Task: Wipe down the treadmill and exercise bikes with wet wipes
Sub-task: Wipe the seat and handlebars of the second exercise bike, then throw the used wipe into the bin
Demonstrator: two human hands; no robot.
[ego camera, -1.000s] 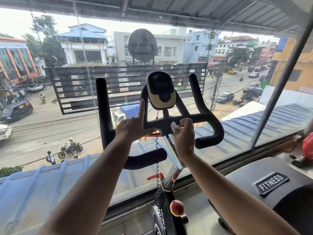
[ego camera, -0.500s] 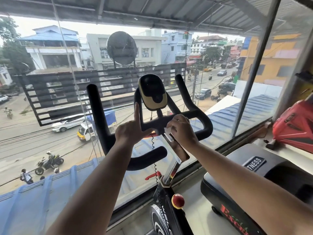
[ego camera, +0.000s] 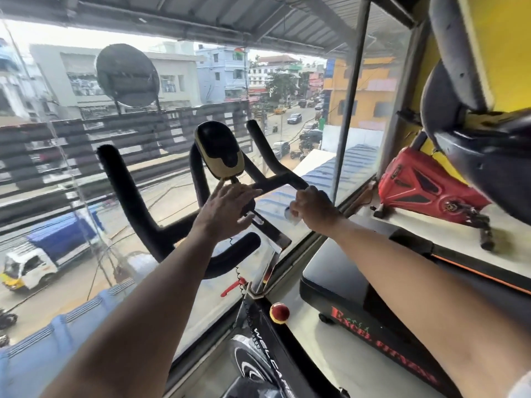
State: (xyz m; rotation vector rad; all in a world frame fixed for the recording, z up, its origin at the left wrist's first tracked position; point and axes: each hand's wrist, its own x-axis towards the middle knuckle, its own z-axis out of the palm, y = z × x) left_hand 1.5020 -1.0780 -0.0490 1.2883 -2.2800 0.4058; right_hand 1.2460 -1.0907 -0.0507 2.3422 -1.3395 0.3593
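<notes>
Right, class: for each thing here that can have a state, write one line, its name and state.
left hand, fingers straight, by the middle of the handlebar
right hand, curled round the wet wipe
wet wipe, bunched in the right hand
console, screen dark

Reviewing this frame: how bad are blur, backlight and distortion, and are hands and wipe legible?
Head view: motion blur smears the slatted sign and red machine; left hand, right hand and handlebar legible; the wipe gripped by the right hand is a small white blur. Head view: sky blown out, interior backlit; wide-angle tilts the window post.
</notes>
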